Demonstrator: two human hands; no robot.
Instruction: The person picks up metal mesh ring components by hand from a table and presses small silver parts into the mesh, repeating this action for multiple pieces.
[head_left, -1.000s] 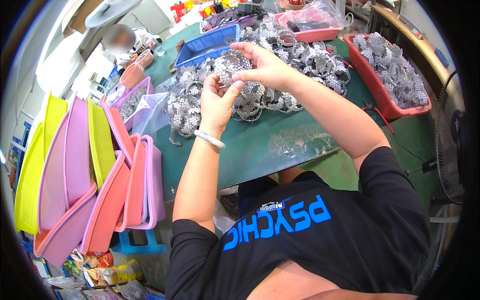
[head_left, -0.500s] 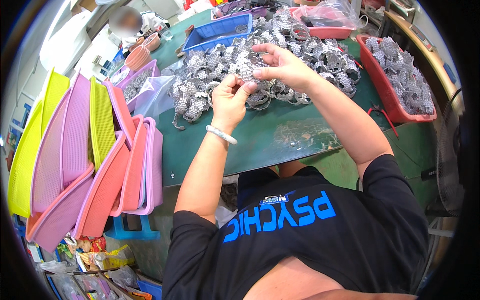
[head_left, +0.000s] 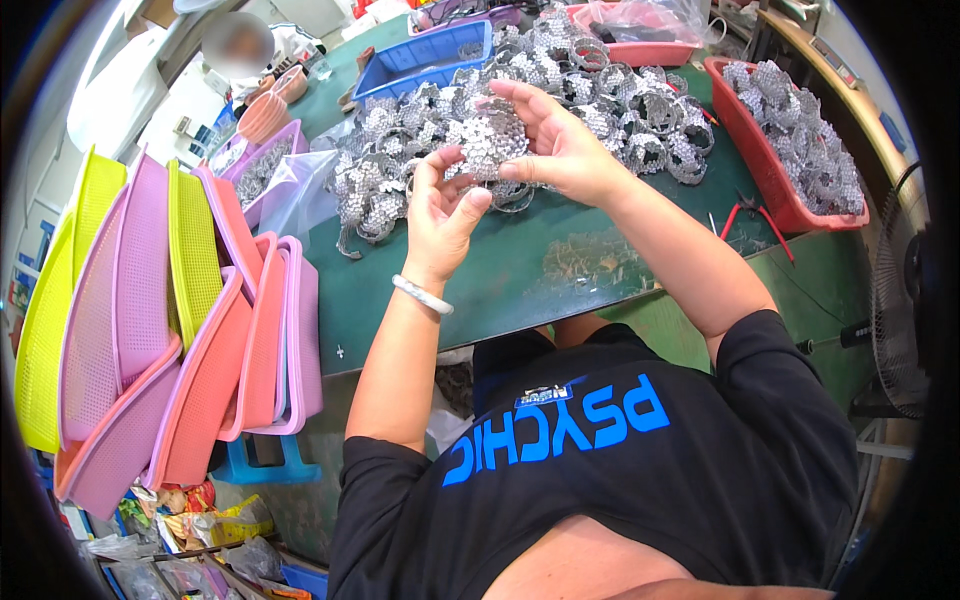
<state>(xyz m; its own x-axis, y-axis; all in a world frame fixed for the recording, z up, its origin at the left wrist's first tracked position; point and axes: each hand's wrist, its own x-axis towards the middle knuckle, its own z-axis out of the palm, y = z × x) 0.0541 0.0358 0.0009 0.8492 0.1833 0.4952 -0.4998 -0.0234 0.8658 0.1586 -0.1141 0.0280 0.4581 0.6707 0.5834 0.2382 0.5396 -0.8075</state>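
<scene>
My left hand [head_left: 443, 212] and my right hand [head_left: 553, 146] are raised over the green table [head_left: 520, 280], and together they hold a silver sparkly mesh piece [head_left: 490, 148]. The left fingers pinch its lower left edge. The right palm cups its right side with the fingers spread above it. A white bracelet [head_left: 422, 295] circles my left wrist. Right behind the hands lies a wide heap of silver sparkly bands [head_left: 560, 100], spread over the far half of the table.
A red tray [head_left: 790, 205] with more silver pieces is at the right, red-handled pliers [head_left: 750, 212] beside it. A blue tray [head_left: 425, 62] sits at the back. Upright pink and yellow trays [head_left: 170, 300] stand at the left. A fan [head_left: 900, 300] stands far right. Another person [head_left: 240, 50] sits at the back left.
The view has shifted, so the hands and the table sit lower in the picture. Both hands stay on the silver piece, and the left fingers have moved along its lower edge.
</scene>
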